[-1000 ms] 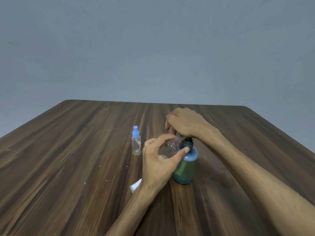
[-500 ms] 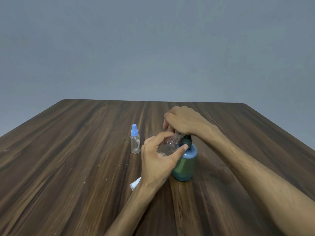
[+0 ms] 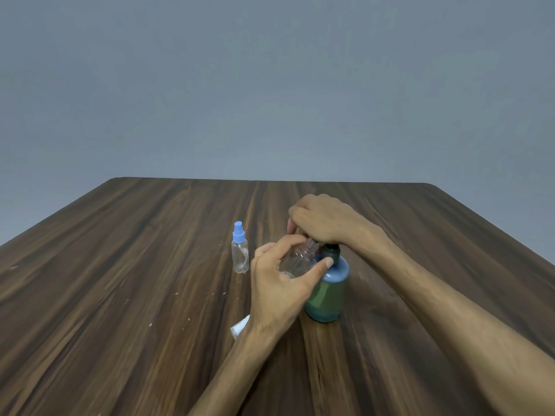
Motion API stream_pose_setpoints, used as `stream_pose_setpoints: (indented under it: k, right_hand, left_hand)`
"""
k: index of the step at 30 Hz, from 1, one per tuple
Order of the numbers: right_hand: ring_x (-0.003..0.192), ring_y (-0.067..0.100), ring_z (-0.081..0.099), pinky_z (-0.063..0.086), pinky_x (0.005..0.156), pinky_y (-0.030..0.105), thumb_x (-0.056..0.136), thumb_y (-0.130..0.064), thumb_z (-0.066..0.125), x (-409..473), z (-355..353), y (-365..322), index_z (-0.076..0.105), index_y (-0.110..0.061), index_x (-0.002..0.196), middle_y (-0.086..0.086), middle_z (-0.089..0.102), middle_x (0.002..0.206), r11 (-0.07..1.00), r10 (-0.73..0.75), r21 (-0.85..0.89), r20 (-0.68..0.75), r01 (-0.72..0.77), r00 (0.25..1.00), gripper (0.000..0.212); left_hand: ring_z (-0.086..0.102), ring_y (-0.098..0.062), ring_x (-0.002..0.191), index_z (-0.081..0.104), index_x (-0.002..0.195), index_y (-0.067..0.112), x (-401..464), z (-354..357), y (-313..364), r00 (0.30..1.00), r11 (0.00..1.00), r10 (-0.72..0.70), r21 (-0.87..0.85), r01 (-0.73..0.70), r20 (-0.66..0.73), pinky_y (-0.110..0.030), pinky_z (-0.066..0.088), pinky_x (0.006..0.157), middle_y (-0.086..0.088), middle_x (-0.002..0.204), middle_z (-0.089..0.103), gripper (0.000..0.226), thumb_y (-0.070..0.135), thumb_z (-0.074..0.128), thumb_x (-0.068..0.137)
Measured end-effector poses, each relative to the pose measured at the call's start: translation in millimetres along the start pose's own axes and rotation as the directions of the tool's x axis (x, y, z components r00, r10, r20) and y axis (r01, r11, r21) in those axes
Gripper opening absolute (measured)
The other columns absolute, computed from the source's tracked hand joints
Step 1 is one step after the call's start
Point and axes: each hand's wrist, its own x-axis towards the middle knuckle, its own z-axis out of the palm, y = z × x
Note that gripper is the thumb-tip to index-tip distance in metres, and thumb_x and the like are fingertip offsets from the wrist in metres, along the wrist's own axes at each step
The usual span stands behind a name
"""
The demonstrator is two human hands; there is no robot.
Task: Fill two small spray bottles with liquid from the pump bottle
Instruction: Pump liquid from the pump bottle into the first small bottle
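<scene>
A dark green pump bottle (image 3: pixel 327 292) stands on the wooden table (image 3: pixel 120 295). My right hand (image 3: pixel 324 220) lies over its pump head, fingers curled down around it, so the pump head is hidden. My left hand (image 3: pixel 279 286) holds a clear uncapped spray bottle (image 3: pixel 300 259) tilted, with its threaded neck up under my right hand. A second clear spray bottle with a blue cap (image 3: pixel 240 252) stands upright to the left, apart from both hands.
A small white object (image 3: pixel 238 327), partly hidden behind my left wrist, lies on the table. Small pale specks dot the wood on the left. A grey wall rises behind the table's far edge.
My hands and both bottles have stayed in nearly the same pose; the view has shifted only slightly.
</scene>
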Motion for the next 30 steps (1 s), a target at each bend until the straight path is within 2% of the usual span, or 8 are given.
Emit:
stream_pose_setpoints:
  k: [2,6,10,15,19,22,27,30]
  right_hand:
    - [0.091,0.023,0.071,0.056,0.086,0.042,0.089,-0.038,0.039,1.4,-3.4,1.2,0.079,-0.026,0.086,-0.003,0.079,0.095,1.000,-0.006,0.026,-0.028,0.006,1.000,0.042]
    - [0.091,0.023,0.069,0.054,0.081,0.042,0.077,-0.043,0.030,2.0,2.6,-0.7,0.078,-0.025,0.084,-0.003,0.077,0.103,1.000,0.002,-0.012,0.028,-0.002,1.000,0.052]
    - [0.088,0.022,0.071,0.056,0.083,0.041,0.089,-0.039,0.037,1.6,-3.9,0.8,0.078,-0.025,0.087,-0.004,0.078,0.093,1.000,-0.006,0.017,0.001,0.006,1.000,0.043]
    - [0.091,0.023,0.069,0.056,0.082,0.043,0.076,-0.042,0.030,1.4,0.7,-3.7,0.077,-0.026,0.082,-0.002,0.078,0.103,0.998,0.001,-0.055,0.065,0.003,0.998,0.050]
    - [0.090,0.021,0.071,0.057,0.085,0.043,0.086,-0.039,0.035,1.2,-4.0,-3.4,0.078,-0.026,0.085,-0.006,0.079,0.094,1.000,-0.003,0.002,0.012,0.003,1.000,0.045]
    - [0.090,0.023,0.071,0.059,0.088,0.047,0.079,-0.042,0.031,-1.6,0.4,-5.0,0.078,-0.024,0.082,-0.003,0.079,0.100,1.000,0.007,-0.026,0.064,-0.006,0.998,0.050]
    - [0.090,0.021,0.070,0.057,0.085,0.043,0.091,-0.037,0.040,-0.7,-3.8,-1.9,0.079,-0.025,0.083,-0.004,0.078,0.093,1.000,-0.009,0.020,-0.020,0.010,1.000,0.041]
    - [0.090,0.023,0.070,0.057,0.086,0.045,0.080,-0.043,0.032,-2.2,0.2,-4.1,0.078,-0.023,0.084,-0.002,0.078,0.100,1.000,0.013,-0.024,0.037,-0.012,0.999,0.051]
  left_hand:
    - [0.076,-0.034,0.102,0.077,0.109,0.036,0.1,0.2,2.6,1.000,1.000,0.008,0.000,-0.008,0.006,-0.057,0.063,0.090,0.013,0.100,0.082,0.039,0.055,0.089,0.076]
    - [0.076,-0.034,0.103,0.080,0.107,0.033,0.9,0.6,2.0,1.000,1.000,-0.002,-0.005,0.002,-0.002,-0.056,0.063,0.090,0.012,0.099,0.082,0.039,0.054,0.089,0.075]
    - [0.076,-0.033,0.102,0.079,0.106,0.034,-0.4,0.7,1.8,1.000,1.000,0.012,0.003,-0.012,-0.005,-0.056,0.063,0.088,0.013,0.098,0.082,0.038,0.054,0.089,0.075]
    - [0.076,-0.034,0.104,0.082,0.108,0.025,0.1,0.6,0.3,1.000,1.000,-0.003,-0.008,0.003,-0.013,-0.056,0.064,0.089,0.009,0.099,0.082,0.046,0.055,0.089,0.075]
    - [0.076,-0.033,0.102,0.081,0.107,0.030,-0.1,0.0,0.8,1.000,1.000,0.005,0.000,-0.005,-0.002,-0.056,0.063,0.088,0.010,0.099,0.082,0.040,0.054,0.089,0.076]
    - [0.076,-0.033,0.103,0.082,0.108,0.027,-0.1,-0.4,0.6,1.000,1.000,-0.015,-0.004,0.015,0.000,-0.056,0.063,0.089,0.010,0.099,0.082,0.044,0.054,0.089,0.075]
    - [0.075,-0.035,0.106,0.078,0.107,0.038,0.2,0.0,4.1,1.000,1.000,-0.020,-0.011,0.020,0.001,-0.055,0.063,0.090,0.013,0.100,0.081,0.040,0.057,0.088,0.074]
    - [0.075,-0.037,0.106,0.079,0.106,0.035,0.2,0.4,2.6,0.999,0.999,-0.034,-0.016,0.034,0.003,-0.056,0.063,0.091,0.010,0.099,0.082,0.039,0.056,0.090,0.074]
